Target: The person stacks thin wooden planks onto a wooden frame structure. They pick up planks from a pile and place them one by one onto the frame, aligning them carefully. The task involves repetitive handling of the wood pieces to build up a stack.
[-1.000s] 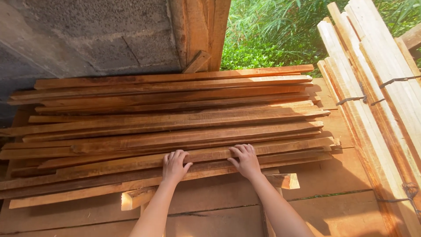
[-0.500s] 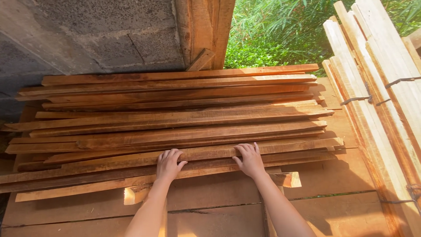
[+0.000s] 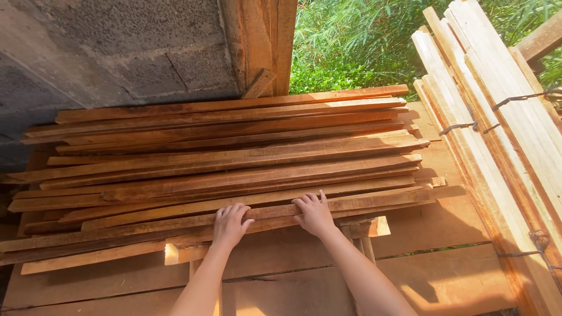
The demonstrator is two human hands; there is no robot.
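Both hands rest palm-down on the near edge of a stack of reddish-brown wooden slats [image 3: 234,158]. The left hand [image 3: 229,224] lies with fingers spread and slightly curled over the front slat [image 3: 374,202], thumb pointing right. The right hand [image 3: 314,214] lies just beside it on the same slat, fingers extended and fanned toward the stack. Neither hand is closed around anything; whether the fingertips hook the slat's far edge cannot be determined.

The front slat runs left to right beneath both palms and extends well beyond each hand. The stack lies crosswise on wide flat planks [image 3: 445,281], directly ahead of the person's forearms.

To the right, a bundle of pale, lighter-coloured boards [image 3: 497,117], bound with wire [image 3: 462,126], slopes away from the stack. Behind the stack stand a grey block wall [image 3: 117,52] and an upright wooden post [image 3: 263,41]. Green foliage [image 3: 351,47] shows beyond the post.
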